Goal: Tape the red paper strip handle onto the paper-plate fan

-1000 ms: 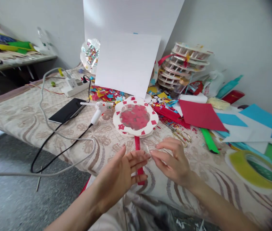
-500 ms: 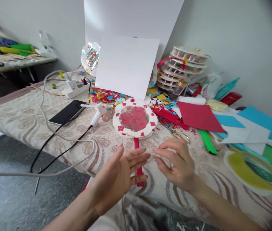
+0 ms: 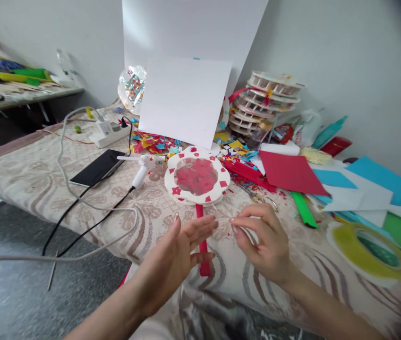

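Observation:
My left hand (image 3: 175, 255) hovers over the table's front edge, palm turned right and fingers stretched out, holding nothing. My right hand (image 3: 264, 241) faces it a little to the right, fingers curled with thumb and forefinger pinched together; whatever they hold is too small or too clear to name. Between and below the hands lies the red handle (image 3: 203, 245) of a round white paper fan (image 3: 196, 177) with a red centre and small red squares around its rim. The fan rests flat on the patterned cloth just beyond my fingertips.
Left of the fan lie a white glue gun (image 3: 142, 167), a black phone (image 3: 97, 167) and a power strip (image 3: 107, 132) with cables trailing off the table. A white sheet (image 3: 184, 99) stands behind. Scissors (image 3: 264, 200), red paper (image 3: 290, 172), a yellow tape roll (image 3: 373, 248) and stacked white trays (image 3: 267, 101) crowd the right.
My hands have drawn slightly apart; the right hand shifted right and curled tighter. The clear bit seen between the fingertips earlier no longer shows.

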`<action>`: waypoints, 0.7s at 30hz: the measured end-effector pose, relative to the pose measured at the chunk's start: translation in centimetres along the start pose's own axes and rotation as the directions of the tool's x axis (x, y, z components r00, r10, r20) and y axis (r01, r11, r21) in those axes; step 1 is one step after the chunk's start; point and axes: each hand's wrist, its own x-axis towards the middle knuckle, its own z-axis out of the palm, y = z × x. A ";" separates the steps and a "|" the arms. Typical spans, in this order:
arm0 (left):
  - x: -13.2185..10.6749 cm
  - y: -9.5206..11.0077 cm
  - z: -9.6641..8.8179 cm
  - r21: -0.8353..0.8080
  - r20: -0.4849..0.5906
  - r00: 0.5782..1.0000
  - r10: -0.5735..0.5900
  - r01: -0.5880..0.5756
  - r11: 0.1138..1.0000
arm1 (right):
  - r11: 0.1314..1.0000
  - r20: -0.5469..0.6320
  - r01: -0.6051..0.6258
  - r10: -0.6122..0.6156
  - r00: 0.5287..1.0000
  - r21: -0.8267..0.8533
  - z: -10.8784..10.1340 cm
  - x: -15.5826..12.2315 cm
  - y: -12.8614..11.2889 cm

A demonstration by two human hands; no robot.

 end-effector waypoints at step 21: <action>-0.4 -1.4 -0.5 -0.024 -0.004 0.999 -0.054 0.054 0.998 | 0.986 0.074 -0.152 0.157 0.985 -0.071 -0.3 1.5 0.0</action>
